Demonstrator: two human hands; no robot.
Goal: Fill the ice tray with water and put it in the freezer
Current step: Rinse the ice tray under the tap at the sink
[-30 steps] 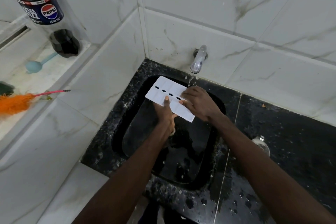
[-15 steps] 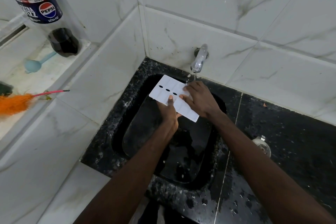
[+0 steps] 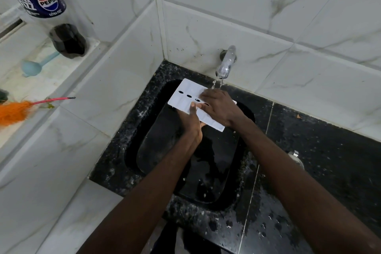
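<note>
A white ice tray (image 3: 186, 95) with a row of dark oval holes is held over the black sink (image 3: 144, 130), just below the chrome tap (image 3: 226, 62). Water runs from the tap onto the tray's far edge and my right hand. My left hand (image 3: 192, 121) grips the tray's near edge from below, thumb on top. My right hand (image 3: 219, 107) lies on top of the tray with its fingers spread flat across it, covering its middle.
A black stone counter (image 3: 329, 161), wet with drops, extends to the right, with a small metal fitting (image 3: 296, 158) on it. On the white ledge at left stand a Pepsi bottle (image 3: 47, 6), a blue spoon (image 3: 33, 66) and an orange duster (image 3: 14, 111). White tiled walls enclose the corner.
The tray has shifted a little toward the tap. My right hand has slid further over the tray, covering more of its holes, and the water stream now lands on it.
</note>
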